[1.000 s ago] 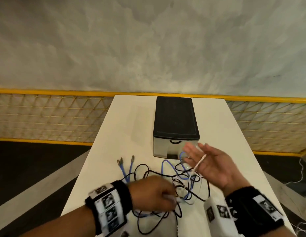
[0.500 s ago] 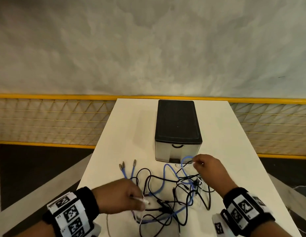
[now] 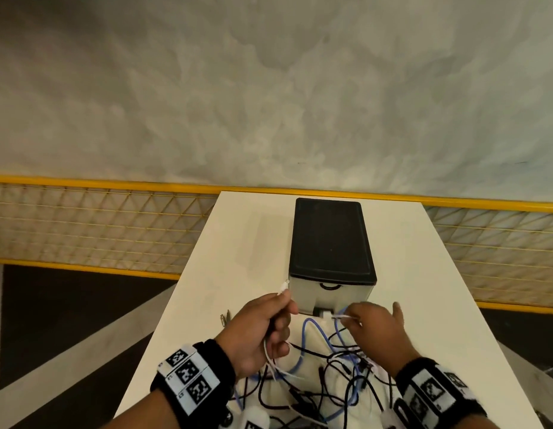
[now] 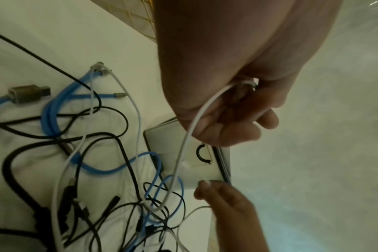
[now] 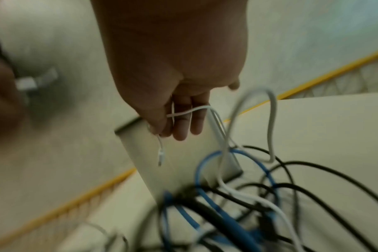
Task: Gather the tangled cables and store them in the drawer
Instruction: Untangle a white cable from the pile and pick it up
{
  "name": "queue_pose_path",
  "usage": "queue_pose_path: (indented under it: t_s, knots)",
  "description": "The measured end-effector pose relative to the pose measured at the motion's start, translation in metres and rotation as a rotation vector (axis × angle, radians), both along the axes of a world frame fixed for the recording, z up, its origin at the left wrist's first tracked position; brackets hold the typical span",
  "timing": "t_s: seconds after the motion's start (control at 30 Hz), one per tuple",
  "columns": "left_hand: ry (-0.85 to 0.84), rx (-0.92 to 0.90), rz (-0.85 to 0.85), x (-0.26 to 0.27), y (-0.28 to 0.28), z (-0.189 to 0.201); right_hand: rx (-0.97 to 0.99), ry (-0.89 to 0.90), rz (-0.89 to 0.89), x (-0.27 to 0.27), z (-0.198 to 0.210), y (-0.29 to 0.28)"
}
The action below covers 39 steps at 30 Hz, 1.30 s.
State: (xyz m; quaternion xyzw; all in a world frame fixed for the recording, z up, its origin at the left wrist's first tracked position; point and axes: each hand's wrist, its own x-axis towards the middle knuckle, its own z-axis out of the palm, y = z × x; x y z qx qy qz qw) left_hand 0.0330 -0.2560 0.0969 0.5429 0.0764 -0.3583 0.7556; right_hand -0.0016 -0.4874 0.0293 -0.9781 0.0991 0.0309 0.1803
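A tangle of black, blue and white cables (image 3: 327,376) lies on the white table (image 3: 238,258), in front of a small drawer unit (image 3: 329,239) with a black top. Its grey drawer front (image 3: 346,297) looks closed. My left hand (image 3: 284,308) is raised over the tangle and grips a white cable (image 4: 183,153), whose plug (image 3: 283,288) sticks up past the fist. My right hand (image 3: 351,317) pinches another white cable end (image 5: 161,155) just before the drawer front (image 5: 179,167). The white cable loops down from both hands into the tangle.
Blue cable ends with metal plugs (image 4: 26,93) lie at the tangle's left side. A yellow wire-mesh fence (image 3: 98,230) runs behind the table under a grey wall. Dark floor (image 3: 67,320) drops away beyond the table's left edge.
My left hand has risen from the low left of the tangle toward the drawer, lifting a white cable end. My right hand stays by the drawer front, still pinching white cable.
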Motion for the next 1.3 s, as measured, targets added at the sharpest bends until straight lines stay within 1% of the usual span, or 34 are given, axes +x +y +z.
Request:
queue_pose_path:
  t_s: [0.07,0.1,0.17,0.23,0.3,0.37,0.5,0.57,0.63,0.7,0.77,0.8,0.83,0.87,0.9,0.97,1.0,1.03,1.1,1.17,1.23,1.3]
  knots:
    - [0.038,-0.015,0.031,0.001,-0.009,0.000,0.327,-0.151,-0.042,-0.007,0.025,-0.003]
    - [0.057,-0.032,0.048,0.002,-0.013,0.001,0.415,-0.227,-0.046,-0.012,0.037,-0.001]
    - [0.057,-0.078,0.050,0.001,-0.025,0.004,0.491,-0.357,-0.028,-0.022,0.058,0.005]
    - [0.012,-0.110,0.028,0.000,-0.039,0.011,0.529,-0.467,0.008,-0.029,0.073,0.015]
    - [-0.026,-0.132,0.013,-0.002,-0.052,0.020,0.521,-0.546,0.047,-0.032,0.081,0.023]
    - [-0.058,-0.146,-0.009,-0.006,-0.062,0.029,0.471,-0.584,0.095,-0.034,0.085,0.028]
    - [-0.132,-0.099,-0.061,-0.012,-0.070,0.036,0.327,-0.633,0.185,-0.036,0.087,0.035]
    - [-0.171,-0.083,-0.062,-0.014,-0.072,0.035,0.265,-0.634,0.194,-0.034,0.083,0.035]
    - [-0.180,-0.104,-0.039,-0.014,-0.072,0.033,0.221,-0.624,0.198,-0.032,0.081,0.036]
    - [-0.194,-0.148,0.024,-0.012,-0.071,0.032,0.222,-0.630,0.143,-0.034,0.080,0.038]
    - [-0.202,-0.205,0.117,-0.007,-0.067,0.033,0.333,-0.658,-0.005,-0.042,0.080,0.037]
    - [-0.203,-0.245,0.159,-0.004,-0.064,0.034,0.437,-0.644,-0.097,-0.046,0.080,0.035]
    - [-0.198,-0.296,0.190,-0.001,-0.059,0.036,0.548,-0.582,-0.174,-0.049,0.080,0.032]
    - [-0.196,-0.338,0.206,0.000,-0.054,0.037,0.652,-0.470,-0.233,-0.050,0.078,0.029]
    - [-0.203,-0.358,0.206,0.000,-0.051,0.038,0.762,-0.310,-0.276,-0.050,0.076,0.027]
    - [-0.256,-0.318,0.178,-0.005,-0.049,0.039,1.053,0.000,-0.311,-0.043,0.071,0.029]
    - [-0.287,-0.286,0.157,-0.009,-0.050,0.038,1.184,0.084,-0.314,-0.039,0.069,0.031]
    - [-0.312,-0.261,0.135,-0.013,-0.051,0.038,1.301,0.127,-0.321,-0.034,0.068,0.033]
    - [-0.341,-0.212,0.095,-0.022,-0.051,0.035,1.532,0.155,-0.365,-0.023,0.067,0.035]
    - [-0.349,-0.165,0.063,-0.028,-0.046,0.029,1.708,0.186,-0.415,-0.014,0.066,0.036]
    - [-0.347,-0.110,0.034,-0.032,-0.038,0.025,1.772,0.214,-0.494,-0.010,0.070,0.037]
    - [-0.349,-0.071,0.027,-0.033,-0.026,0.025,1.754,0.224,-0.584,-0.011,0.074,0.037]
